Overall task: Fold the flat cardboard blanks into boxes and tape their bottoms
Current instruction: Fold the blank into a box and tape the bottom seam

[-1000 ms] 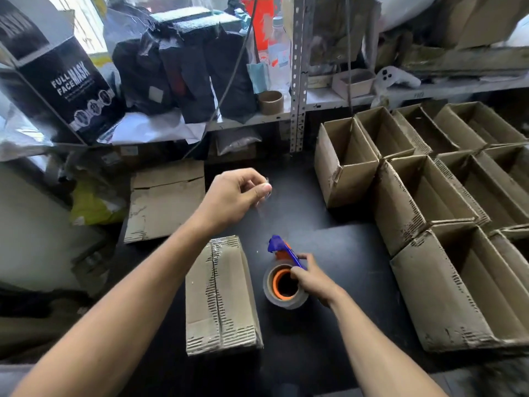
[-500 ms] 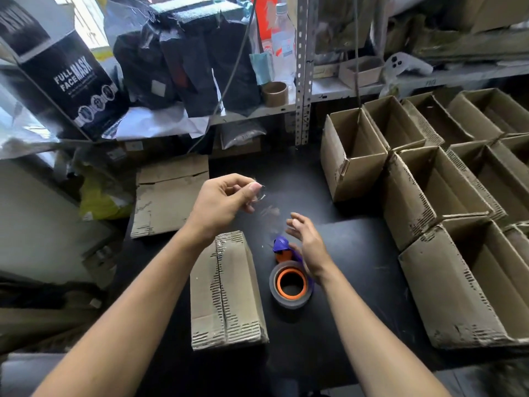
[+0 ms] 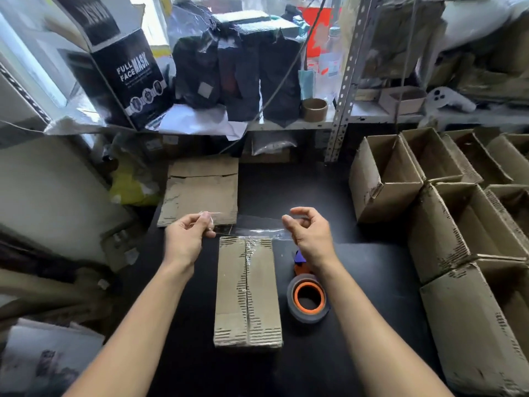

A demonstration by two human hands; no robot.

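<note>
Tape strip (image 3: 252, 228), clear and stretched flat, hung over the far end of the folded box (image 3: 247, 293), with the left hand (image 3: 189, 233) pinching its left end and the right hand (image 3: 307, 230) pinching its right end. The box lay bottom up on the black table (image 3: 357, 282), near the middle. The tape dispenser (image 3: 307, 299) stood just right of it, and the finished boxes (image 3: 446, 213) were grouped at the far right.

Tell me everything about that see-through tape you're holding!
The strip of clear tape is thin, shiny and a bit wrinkled. It stretches flat between the left hand and right hand, each pinching one end. It hangs above the far end of the upturned cardboard box, crossing its middle seam.
</note>
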